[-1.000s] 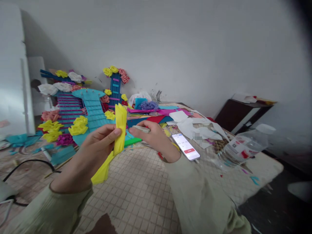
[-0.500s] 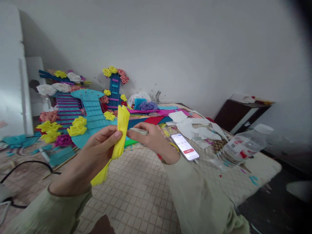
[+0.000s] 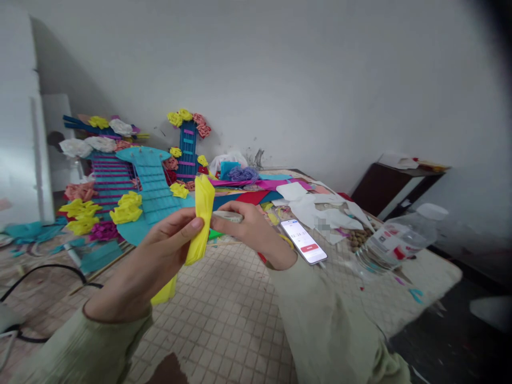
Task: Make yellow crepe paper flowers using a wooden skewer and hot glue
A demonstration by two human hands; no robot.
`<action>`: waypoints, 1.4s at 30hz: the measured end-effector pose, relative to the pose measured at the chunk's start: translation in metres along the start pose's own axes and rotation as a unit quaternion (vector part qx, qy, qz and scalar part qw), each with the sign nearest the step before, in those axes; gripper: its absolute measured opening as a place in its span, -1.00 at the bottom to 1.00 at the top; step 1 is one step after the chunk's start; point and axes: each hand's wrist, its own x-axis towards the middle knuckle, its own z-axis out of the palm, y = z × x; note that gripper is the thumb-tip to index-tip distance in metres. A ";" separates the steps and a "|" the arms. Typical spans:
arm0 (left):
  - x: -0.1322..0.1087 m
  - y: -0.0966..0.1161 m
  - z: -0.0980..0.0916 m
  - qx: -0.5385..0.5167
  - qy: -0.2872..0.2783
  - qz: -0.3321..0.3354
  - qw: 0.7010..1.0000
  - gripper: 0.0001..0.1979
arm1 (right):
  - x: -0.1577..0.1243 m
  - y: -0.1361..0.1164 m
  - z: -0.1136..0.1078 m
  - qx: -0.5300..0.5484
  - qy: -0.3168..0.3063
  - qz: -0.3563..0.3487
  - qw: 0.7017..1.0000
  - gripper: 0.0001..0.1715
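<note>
My left hand [image 3: 170,242] pinches a folded, layered strip of yellow crepe paper [image 3: 203,213], held upright above the table. A loose yellow tail [image 3: 165,292] hangs below that hand. My right hand [image 3: 250,226] is closed around a small pale grey tool [image 3: 229,216], mostly hidden by the fingers, so its kind cannot be made out. The right fingertips are at the right edge of the yellow paper; whether they touch it is not clear. Beneath both hands lies the grid-patterned tabletop [image 3: 224,320].
Turquoise [image 3: 154,184] and dark blue [image 3: 188,149] panels with paper flowers stand at the left and back. A phone [image 3: 304,242] showing a timer lies right of my right hand, near white paper scraps [image 3: 320,213] and a plastic bottle [image 3: 404,240]. A black cable [image 3: 44,266] curves at left.
The yellow paper has tilted and shifted slightly right in my left hand, its lower end now showing apart from the hanging tail. My right hand has hardly moved.
</note>
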 end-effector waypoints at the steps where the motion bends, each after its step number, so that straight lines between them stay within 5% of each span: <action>1: 0.001 0.000 0.000 0.002 0.001 0.002 1.000 -0.76 | 0.000 0.000 0.000 0.001 -0.004 0.000 1.000 -0.74; 14: 0.003 -0.005 -0.001 0.048 -0.010 0.029 0.998 -0.76 | -0.001 -0.004 0.003 -0.006 0.038 -0.008 0.999 -0.72; 20: 0.006 -0.005 -0.004 0.087 0.019 0.092 0.992 -0.78 | -0.001 -0.002 0.003 -0.011 0.053 -0.007 0.998 -0.70; 33: 0.008 -0.008 -0.005 0.111 0.021 0.072 0.991 -0.78 | -0.001 0.004 0.007 -0.076 0.139 -0.072 0.985 -0.57; 42: 0.012 -0.010 -0.011 0.135 0.041 0.076 0.987 -0.88 | -0.001 0.003 0.004 -0.062 0.055 -0.054 0.995 -0.54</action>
